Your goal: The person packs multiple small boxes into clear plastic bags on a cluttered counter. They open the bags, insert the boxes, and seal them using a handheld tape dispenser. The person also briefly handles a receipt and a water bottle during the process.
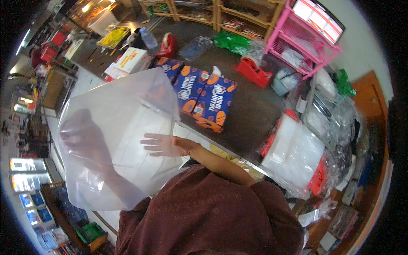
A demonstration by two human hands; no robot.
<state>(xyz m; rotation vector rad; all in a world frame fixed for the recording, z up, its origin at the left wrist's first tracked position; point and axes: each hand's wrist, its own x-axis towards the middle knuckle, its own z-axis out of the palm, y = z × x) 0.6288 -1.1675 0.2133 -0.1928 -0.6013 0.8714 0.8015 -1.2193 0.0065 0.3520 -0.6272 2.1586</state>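
Note:
A large clear plastic bag (pixel 121 105) spreads out in front of my body at the left. Through its cloudy film I see my left hand (pixel 76 137) and forearm; the film blurs the fingers, so their grip is unclear. My right hand (pixel 159 145) reaches across from the right with its fingers straight and apart, partly behind the bag's right side. Beyond the bag, blue and orange printed cardboard boxes (pixel 213 102) stand side by side on the dark table (pixel 251 118), partly hidden by the film.
Red tape dispensers (pixel 255 71) (pixel 167 44), a grey-blue container (pixel 284 82) and a water bottle (pixel 148 37) stand on the table. At the right lies a stack of clear plastic bags (pixel 293 149). A pink rack (pixel 302 41) holding a screen is behind, beside yellowish shelves (pixel 216 16).

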